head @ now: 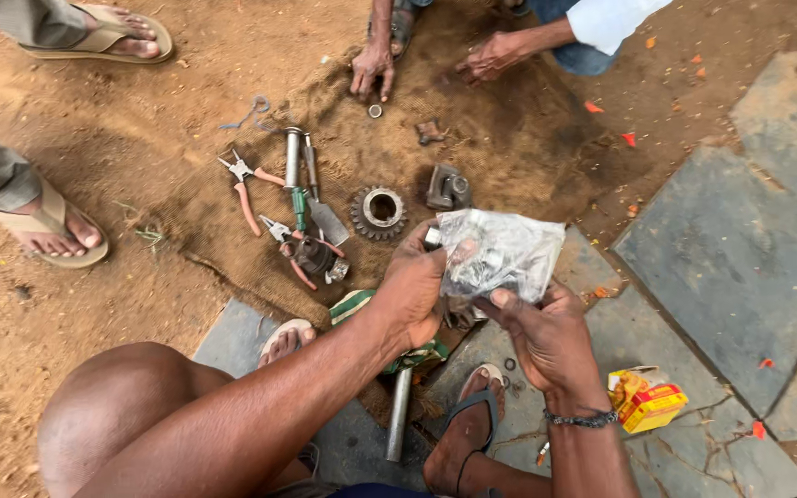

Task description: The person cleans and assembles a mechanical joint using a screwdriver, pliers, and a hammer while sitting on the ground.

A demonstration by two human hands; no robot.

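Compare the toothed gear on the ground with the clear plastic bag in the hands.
The gear lies flat on the dirt, untouched; the plastic bag is held up by the left hand and right hand. The gear is rigid, dark and round with a hollow centre; the bag is crumpled, see-through and shapeless, with small parts inside. Both sit near the middle of the view.

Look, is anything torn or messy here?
Yes: the crumpled clear plastic bag, held by the left hand and right hand, looks wrinkled. The yellow-and-red cardboard box lies torn open on the grey stone slab.
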